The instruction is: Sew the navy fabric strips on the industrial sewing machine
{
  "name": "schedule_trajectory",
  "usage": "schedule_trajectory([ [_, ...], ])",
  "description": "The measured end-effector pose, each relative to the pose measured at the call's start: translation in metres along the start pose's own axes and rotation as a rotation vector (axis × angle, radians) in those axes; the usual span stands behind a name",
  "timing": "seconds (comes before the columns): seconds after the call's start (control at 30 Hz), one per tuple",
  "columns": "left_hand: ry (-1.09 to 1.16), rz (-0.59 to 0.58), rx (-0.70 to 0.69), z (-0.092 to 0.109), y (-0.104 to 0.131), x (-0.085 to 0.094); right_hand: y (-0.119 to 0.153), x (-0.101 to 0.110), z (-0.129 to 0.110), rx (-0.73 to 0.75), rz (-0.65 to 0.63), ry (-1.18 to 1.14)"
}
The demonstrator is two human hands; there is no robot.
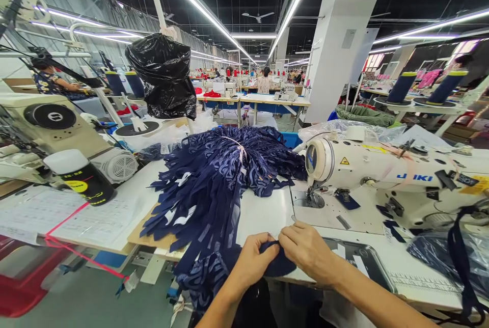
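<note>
At the table's front edge, my left hand [256,255] pinches a piece of navy fabric [280,263] between thumb and fingers. My right hand [305,247] grips the same fabric's upper edge, close beside the left. The cloth hangs below both hands, and its far end is partly hidden by them. Behind and to the left lies a large bundle of navy garment pieces [214,165], tied with a pale strip [241,154]. Some of its pieces spill over the table edge. The sewing machine [367,165] stands to the right, its needle area beyond my right hand.
A dark phone-like slab [362,262] lies right of my hands, beside a plastic-wrapped navy bundle [439,256]. At left stand a black spray can [82,180], papers [72,216] and another machine [49,119]. Thread cones [403,87] rise behind. Other people sit farther back.
</note>
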State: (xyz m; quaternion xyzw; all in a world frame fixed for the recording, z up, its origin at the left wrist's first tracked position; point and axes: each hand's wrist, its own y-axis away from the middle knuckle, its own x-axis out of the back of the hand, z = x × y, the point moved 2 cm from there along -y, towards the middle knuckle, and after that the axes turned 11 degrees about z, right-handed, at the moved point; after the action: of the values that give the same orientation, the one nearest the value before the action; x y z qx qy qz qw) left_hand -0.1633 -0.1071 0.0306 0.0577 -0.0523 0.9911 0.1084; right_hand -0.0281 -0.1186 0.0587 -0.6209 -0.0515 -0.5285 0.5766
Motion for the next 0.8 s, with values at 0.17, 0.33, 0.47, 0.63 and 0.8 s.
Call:
schedule_trajectory([
  [0.17,-0.062,0.039,-0.055,0.004,-0.003,0.001,0.005,-0.008,0.004,-0.119,0.054,-0.049],
  [0.33,-0.120,-0.091,-0.046,0.009,0.008,0.010,0.015,-0.006,0.027,-0.251,0.144,-0.059],
  [0.47,-0.127,-0.116,0.008,0.010,0.015,0.016,0.023,-0.002,0.043,-0.473,0.157,-0.190],
  [0.63,-0.108,-0.081,0.041,0.004,0.011,0.017,0.016,0.007,0.025,-0.923,0.111,-0.895],
  [0.8,-0.092,-0.069,0.051,0.002,0.010,0.018,0.004,0.021,0.009,-1.072,0.092,-1.326],
])
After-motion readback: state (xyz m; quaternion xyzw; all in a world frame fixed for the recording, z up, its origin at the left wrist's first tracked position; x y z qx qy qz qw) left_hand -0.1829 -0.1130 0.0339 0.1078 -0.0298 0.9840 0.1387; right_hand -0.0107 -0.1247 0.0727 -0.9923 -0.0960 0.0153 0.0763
